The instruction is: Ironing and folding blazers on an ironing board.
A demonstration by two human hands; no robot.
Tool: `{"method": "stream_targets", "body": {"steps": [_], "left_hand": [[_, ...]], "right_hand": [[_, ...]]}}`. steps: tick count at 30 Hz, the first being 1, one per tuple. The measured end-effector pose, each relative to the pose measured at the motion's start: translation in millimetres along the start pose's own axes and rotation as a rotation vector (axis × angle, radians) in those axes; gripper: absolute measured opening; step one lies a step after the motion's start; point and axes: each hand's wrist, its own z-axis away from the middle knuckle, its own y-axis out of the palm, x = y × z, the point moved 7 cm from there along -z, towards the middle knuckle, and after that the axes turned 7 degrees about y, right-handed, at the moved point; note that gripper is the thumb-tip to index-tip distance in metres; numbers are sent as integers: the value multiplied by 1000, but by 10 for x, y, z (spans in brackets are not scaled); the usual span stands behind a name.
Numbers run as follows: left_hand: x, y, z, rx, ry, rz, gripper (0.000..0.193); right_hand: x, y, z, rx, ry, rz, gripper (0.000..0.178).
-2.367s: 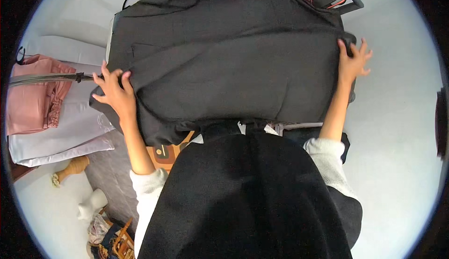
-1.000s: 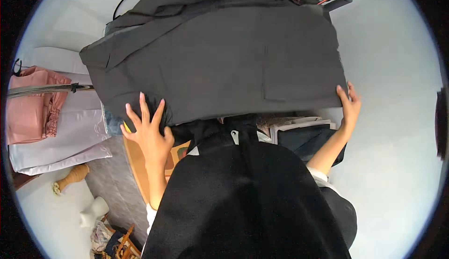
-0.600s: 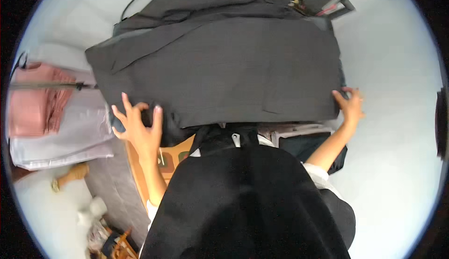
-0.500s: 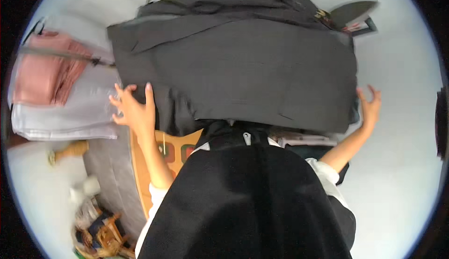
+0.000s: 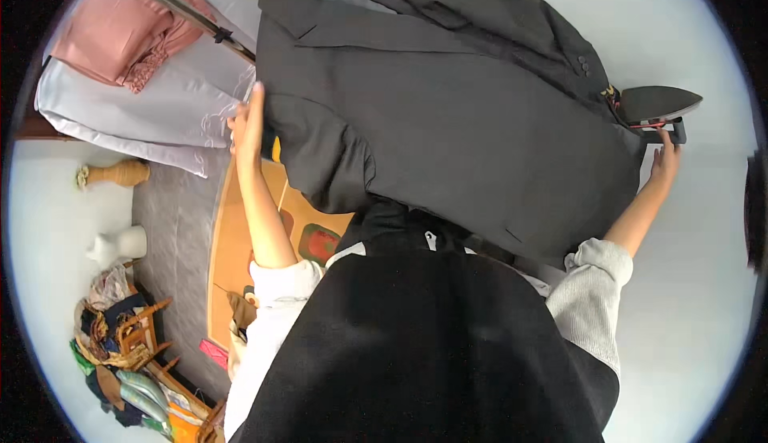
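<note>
A dark grey suit jacket [image 5: 448, 123] is spread over the surface in front of me, with its buttoned sleeve along the far side. At its left edge is my left hand [image 5: 248, 127], fingers stretched out and nothing seen in them. An iron [image 5: 658, 105] lies beyond the jacket's right end with its soleplate showing. My right hand [image 5: 664, 161] reaches up to the iron's handle, fingers apart; the fingertips overlap the handle, and I cannot tell whether they touch it.
Pink folded cloth [image 5: 128, 31] and white fabric [image 5: 144, 115] lie at the left, crossed by a metal bar [image 5: 180, 7]. Below are a patterned orange mat [image 5: 228, 251], a wicker vase [image 5: 120, 173], a white bust form [image 5: 118, 245] and wooden racks [image 5: 144, 327] heaped with cloth.
My right hand has moved from beside the jacket's right edge to the iron's handle. My left hand has shifted up along the left edge. The whole view has turned, tilting the jacket.
</note>
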Motion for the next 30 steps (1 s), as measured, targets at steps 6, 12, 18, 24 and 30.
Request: {"method": "stream_targets", "body": {"steps": [6, 12, 18, 24, 30], "left_hand": [[-419, 131, 77, 259, -25, 349, 76], [-338, -494, 103, 85, 31, -169, 80], [-74, -153, 9, 278, 45, -445, 91], [-114, -27, -86, 197, 106, -248, 83], [-86, -16, -113, 160, 94, -311, 86]], "right_hand": [[-71, -393, -351, 222, -22, -224, 33], [328, -17, 51, -189, -357, -154, 33], [1401, 17, 930, -343, -938, 277, 42], [2245, 195, 2136, -48, -1004, 551, 56], [1805, 609, 3212, 173, -872, 1088, 49]]}}
